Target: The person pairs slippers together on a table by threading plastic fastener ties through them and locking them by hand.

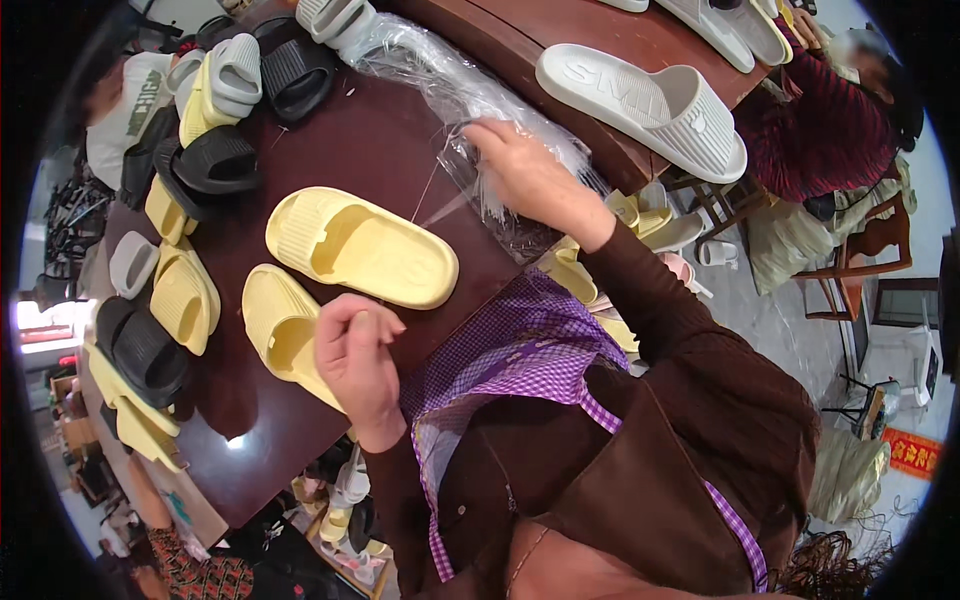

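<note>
Two pale yellow slide slippers lie in front of me on the dark red-brown table. The farther slipper (405,260) shows its whole footbed; the nearer slipper (285,335) is partly covered by my left hand (358,355). That hand is closed, thumb against curled fingers, and whatever is in it is too small to make out. My right hand (535,180) reaches over a pile of clear plastic bags (470,110), its fingers pinched on the thin film. Thin shiny strands run down from there toward the farther slipper.
Black, yellow and grey slippers line the table's left side, among them a black slipper (143,345). A large grey slipper (650,105) lies on the raised surface at upper right. People sit nearby at right and left. A wooden chair (870,245) stands at right.
</note>
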A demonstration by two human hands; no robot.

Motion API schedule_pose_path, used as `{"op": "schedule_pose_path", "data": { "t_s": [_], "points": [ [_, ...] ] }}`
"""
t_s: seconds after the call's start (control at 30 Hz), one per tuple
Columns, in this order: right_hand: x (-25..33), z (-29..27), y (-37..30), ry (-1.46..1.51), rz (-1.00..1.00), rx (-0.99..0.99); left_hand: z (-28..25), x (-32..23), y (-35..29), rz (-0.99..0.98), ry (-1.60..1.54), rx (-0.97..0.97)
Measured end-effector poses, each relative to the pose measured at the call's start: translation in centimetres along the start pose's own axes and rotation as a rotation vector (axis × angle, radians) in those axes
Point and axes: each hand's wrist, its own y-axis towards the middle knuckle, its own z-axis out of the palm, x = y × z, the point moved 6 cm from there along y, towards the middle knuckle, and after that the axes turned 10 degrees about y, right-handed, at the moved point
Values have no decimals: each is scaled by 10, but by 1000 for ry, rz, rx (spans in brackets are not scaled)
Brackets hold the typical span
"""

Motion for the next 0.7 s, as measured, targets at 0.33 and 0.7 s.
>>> {"op": "schedule_pose_path", "data": {
  "t_s": [0.33,0.7],
  "points": [
    [-23,1,1,-12,-6,-33,-110,-26,-22,58,-239,-350],
    [99,3,1,419,-334,76,-87,-12,-39,-110,17,-470]
  ]
}}
